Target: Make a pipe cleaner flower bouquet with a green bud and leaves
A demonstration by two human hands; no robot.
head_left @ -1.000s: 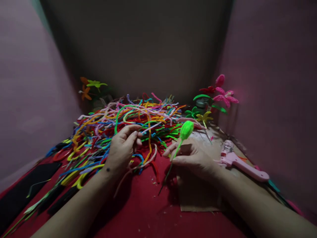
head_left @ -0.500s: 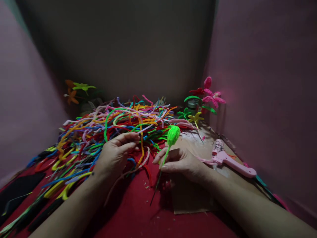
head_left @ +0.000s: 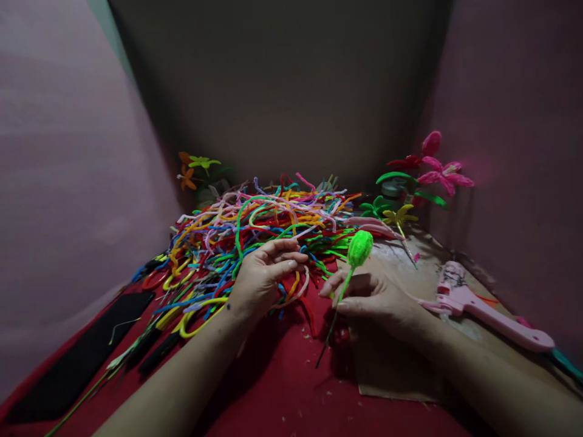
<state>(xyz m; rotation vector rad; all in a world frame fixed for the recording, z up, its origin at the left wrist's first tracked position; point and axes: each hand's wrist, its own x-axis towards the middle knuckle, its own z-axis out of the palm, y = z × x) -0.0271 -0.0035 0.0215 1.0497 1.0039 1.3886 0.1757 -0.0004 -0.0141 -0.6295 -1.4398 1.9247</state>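
Right hand [head_left: 376, 300]: thumb and fingers closed in a pinch on a green stem [head_left: 347, 284], that's all it's got afaict
Green bud [head_left: 360, 248]: top of that stem, just above the right hand; whole thing leans a bit, thin dark end poking out below the fingers
Left hand [head_left: 264, 276]: loosely curled, half open, honestly can't tell if there's anything in the fingertips
Fuzzy sticks [head_left: 268, 209]: big rainbow heap just past the left hand
Glue gun [head_left: 487, 312]: pink one, lying to the right of the right hand
Cardboard [head_left: 387, 367]: under the right hand and wrist
Pink flower [head_left: 446, 175]: beyond the right hand, off to its right
Black strip [head_left: 82, 352]: flat on the red cloth [head_left: 291, 394], well left of the left hand
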